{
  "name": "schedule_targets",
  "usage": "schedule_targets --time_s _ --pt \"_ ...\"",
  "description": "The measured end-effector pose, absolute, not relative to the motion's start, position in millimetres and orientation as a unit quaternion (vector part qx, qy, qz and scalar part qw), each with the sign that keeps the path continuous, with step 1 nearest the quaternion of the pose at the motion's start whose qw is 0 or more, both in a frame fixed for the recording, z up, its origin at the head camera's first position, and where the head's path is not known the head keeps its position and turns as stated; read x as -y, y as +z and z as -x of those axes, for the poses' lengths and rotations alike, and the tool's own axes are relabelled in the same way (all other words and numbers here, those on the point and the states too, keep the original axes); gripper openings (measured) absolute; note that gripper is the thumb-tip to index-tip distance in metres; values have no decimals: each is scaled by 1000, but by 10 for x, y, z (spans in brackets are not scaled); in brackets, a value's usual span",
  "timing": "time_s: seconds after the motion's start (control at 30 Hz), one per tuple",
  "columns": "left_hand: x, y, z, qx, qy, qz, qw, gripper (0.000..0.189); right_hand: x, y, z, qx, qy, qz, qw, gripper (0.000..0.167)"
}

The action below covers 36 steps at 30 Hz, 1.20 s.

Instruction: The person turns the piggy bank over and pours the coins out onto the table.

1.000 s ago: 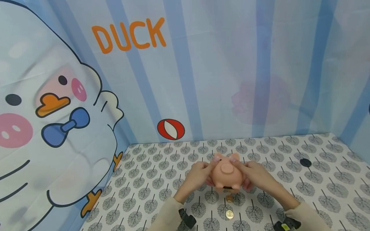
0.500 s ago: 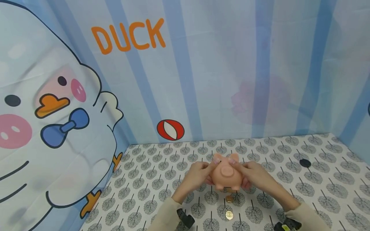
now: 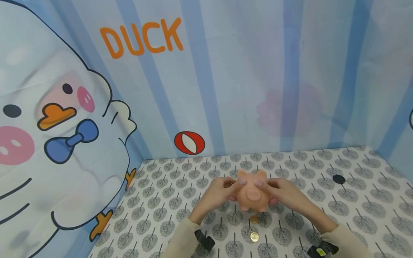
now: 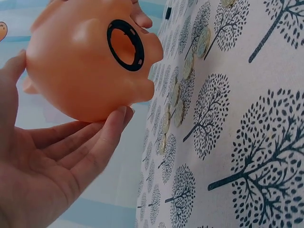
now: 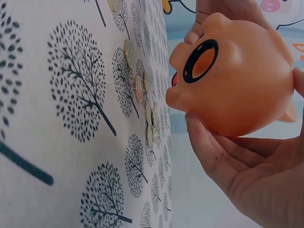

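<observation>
An orange-pink piggy bank (image 3: pixel 254 205) is held above the tablecloth, its snout facing the head camera. My left hand (image 3: pixel 219 193) grips one side and my right hand (image 3: pixel 285 192) the other, thumbs up near the ears. Seen from the left wrist, the belly has an uncovered round hole with a black ring (image 4: pixel 138 50) around it. From the right wrist, the same ring (image 5: pixel 187 71) faces down toward the cloth. Several gold coins (image 4: pixel 179 112) lie underneath on the cloth; the head view shows one coin (image 3: pixel 254 237) nearer me, the others mostly hidden by the bank.
A round black disc (image 3: pixel 338 179) lies on the cloth toward the right. Grey tree prints cover the tablecloth (image 3: pixel 167 215). Behind the table hangs a blue striped curtain (image 3: pixel 242 89), with a large printed duck (image 3: pixel 90 172) at left.
The piggy bank has tipped its face downward, so its dark belly opening no longer shows in the head view. Both hands have tilted with it, keeping hold. The head view has shifted slightly.
</observation>
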<state>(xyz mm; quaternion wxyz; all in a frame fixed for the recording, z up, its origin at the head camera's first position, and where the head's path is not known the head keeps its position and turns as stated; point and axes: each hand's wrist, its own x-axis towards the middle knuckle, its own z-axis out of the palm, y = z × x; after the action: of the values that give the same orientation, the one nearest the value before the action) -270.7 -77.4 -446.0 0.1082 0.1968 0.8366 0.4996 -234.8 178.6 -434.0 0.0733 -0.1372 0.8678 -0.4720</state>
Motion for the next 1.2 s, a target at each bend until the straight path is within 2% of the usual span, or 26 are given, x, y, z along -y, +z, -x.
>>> schedule_targets --time_s 0.2,0.37,0.7,0.97,1.2 --pt "792 -4456 2701 -825 520 -193 108 69 -1839 -4330 2340 -875 -456 155 41 56" --pt "803 -4446 2703 -815 524 -222 104 60 -1879 -4358 2311 -871 -467 153 18 72" --pt "787 -4455 2681 -777 562 -256 123 73 -1936 -4422 2294 -851 -499 163 10 99" --pt "784 -4464 2676 -776 562 -258 123 73 -1935 -4443 2308 -851 -497 172 9 98" --pt "784 -4460 2676 -784 556 -246 122 88 -1940 -4454 2322 -848 -500 178 14 95"
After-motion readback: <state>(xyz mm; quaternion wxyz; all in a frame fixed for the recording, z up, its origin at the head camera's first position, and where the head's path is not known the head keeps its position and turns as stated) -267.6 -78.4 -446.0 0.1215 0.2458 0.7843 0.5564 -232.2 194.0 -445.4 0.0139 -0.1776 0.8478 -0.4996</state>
